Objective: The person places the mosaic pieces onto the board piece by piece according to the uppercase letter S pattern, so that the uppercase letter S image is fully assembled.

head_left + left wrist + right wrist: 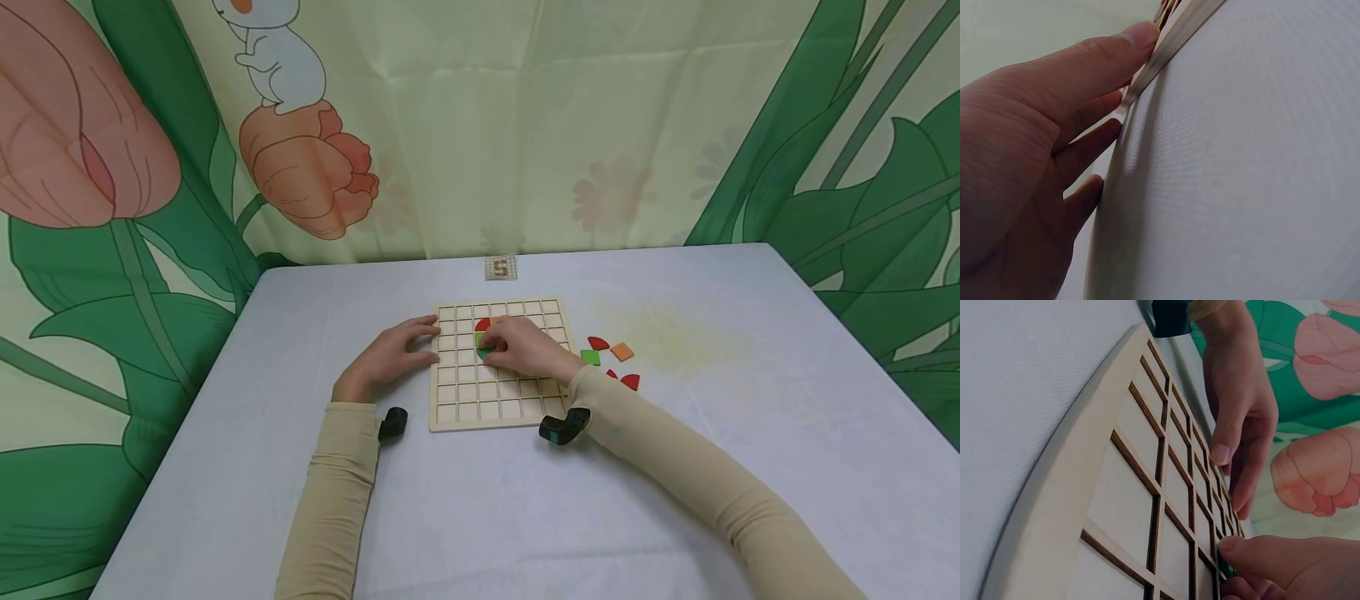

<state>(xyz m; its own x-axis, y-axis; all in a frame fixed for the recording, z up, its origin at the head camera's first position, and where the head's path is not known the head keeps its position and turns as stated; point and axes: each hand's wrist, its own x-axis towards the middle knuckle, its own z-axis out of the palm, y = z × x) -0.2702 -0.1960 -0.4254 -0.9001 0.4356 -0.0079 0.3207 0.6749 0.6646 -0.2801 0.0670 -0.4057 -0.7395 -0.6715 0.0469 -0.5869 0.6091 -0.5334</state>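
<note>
A wooden grid board (447,414) with square cells lies on the white table. At its left edge, my left hand (386,357) rests with thumb and fingers spread, fingertips against the rim. In the left wrist view, the thumb (1141,36) touches the board's side. My right hand (531,346) reaches over the board from the right and pinches a dark green piece (1224,562) at a cell, mostly hidden by the fingers. Just above it, a red rounded piece (482,324) and a light green piece (478,338) sit in cells. An orange piece is partly covered by the hand.
Right of the board lie loose pieces: a red one (598,342), a green square (590,357), an orange square (622,352) and another red one (631,382), near the right sleeve. A small patterned card (500,267) lies at the table's back edge, before a printed curtain.
</note>
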